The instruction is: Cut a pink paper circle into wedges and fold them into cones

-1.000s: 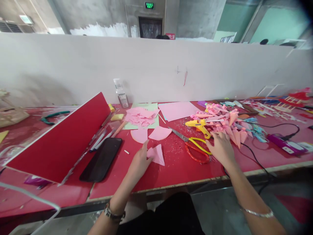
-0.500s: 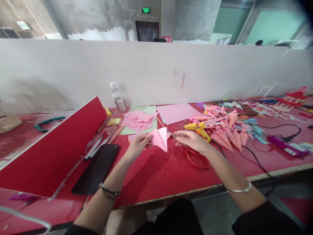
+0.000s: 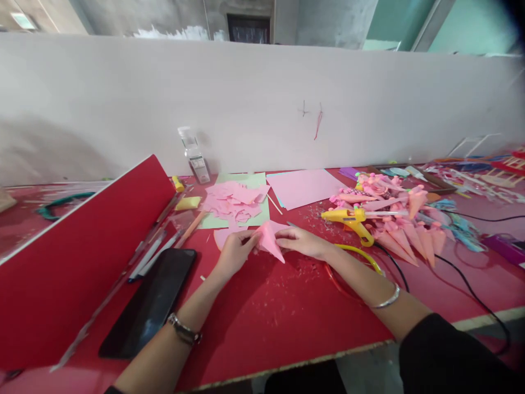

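A piece of pink paper [image 3: 269, 239] is folded into a pointed, cone-like shape, its tip towards me. My left hand [image 3: 237, 253] pinches its left side between thumb and fingers. On the other side, my right hand [image 3: 301, 241] has its fingers closed on the paper's right edge. A yellow loop [image 3: 361, 253] and a red loop [image 3: 338, 282] show beside my right forearm; they look like handles, partly hidden by the arm. Beyond my hands, a pile of cut pink paper pieces [image 3: 233, 200] covers part of a pale green sheet [image 3: 258, 178].
Right of my hands are a yellow glue gun [image 3: 348, 216] and a heap of pink cones [image 3: 410, 235] with cords nearby. A black phone [image 3: 151, 303], pens [image 3: 150, 257] and a red board [image 3: 90, 262] lie left. A clear bottle [image 3: 197, 161] stands by the white partition [image 3: 246, 104].
My right hand has moved in from the right and now holds the paper too. The paper has turned, its broad faces less spread. The view has tilted down, and the yellow loop now shows.
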`<control>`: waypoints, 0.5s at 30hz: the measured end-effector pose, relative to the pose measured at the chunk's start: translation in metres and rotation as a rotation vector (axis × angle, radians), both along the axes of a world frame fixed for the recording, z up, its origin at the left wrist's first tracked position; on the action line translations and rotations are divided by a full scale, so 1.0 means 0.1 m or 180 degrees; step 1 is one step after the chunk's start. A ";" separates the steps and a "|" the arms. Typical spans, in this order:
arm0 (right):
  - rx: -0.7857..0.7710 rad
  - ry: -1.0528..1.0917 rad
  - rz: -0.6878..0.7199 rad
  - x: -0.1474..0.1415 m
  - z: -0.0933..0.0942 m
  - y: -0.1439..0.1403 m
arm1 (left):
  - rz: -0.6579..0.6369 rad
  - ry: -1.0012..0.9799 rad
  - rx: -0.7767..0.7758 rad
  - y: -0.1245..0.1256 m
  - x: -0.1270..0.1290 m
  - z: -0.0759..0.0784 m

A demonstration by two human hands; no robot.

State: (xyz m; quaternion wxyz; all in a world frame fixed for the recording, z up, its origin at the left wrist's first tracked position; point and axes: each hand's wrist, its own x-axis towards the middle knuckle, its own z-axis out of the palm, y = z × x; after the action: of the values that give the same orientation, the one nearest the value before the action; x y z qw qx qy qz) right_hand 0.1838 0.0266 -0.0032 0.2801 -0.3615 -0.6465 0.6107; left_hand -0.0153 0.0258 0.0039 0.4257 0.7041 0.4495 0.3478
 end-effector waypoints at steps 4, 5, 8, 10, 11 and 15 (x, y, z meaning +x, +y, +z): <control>0.0344 -0.0460 0.0015 0.02 -0.03 -0.03 | -0.0231 -0.0310 -0.0350 -0.05 0.06 0.03; 0.0420 -0.0562 -0.0029 0.02 -0.04 -0.03 | -0.0240 -0.0469 -0.0532 -0.06 0.07 0.02; 0.0673 -0.0867 -0.0271 0.03 -0.09 -0.02 | -0.0178 -0.0921 -0.0935 -0.06 0.07 -0.03; 0.0790 -0.1023 -0.0437 0.04 -0.12 -0.02 | -0.0171 -0.1030 -0.0945 -0.06 0.07 -0.05; 0.0834 -0.1076 -0.0499 0.03 -0.12 -0.02 | -0.0195 -0.0976 -0.0860 -0.06 0.07 -0.05; 0.0927 -0.1083 -0.0645 0.01 -0.09 -0.04 | -0.0169 -0.0237 -0.0130 -0.10 0.10 -0.02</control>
State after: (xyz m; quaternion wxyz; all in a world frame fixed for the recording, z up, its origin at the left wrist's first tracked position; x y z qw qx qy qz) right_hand 0.1851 0.0229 -0.0119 0.2761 -0.4779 -0.7260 0.4102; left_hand -0.0048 0.0161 0.0020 0.4655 0.6936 0.4214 0.3530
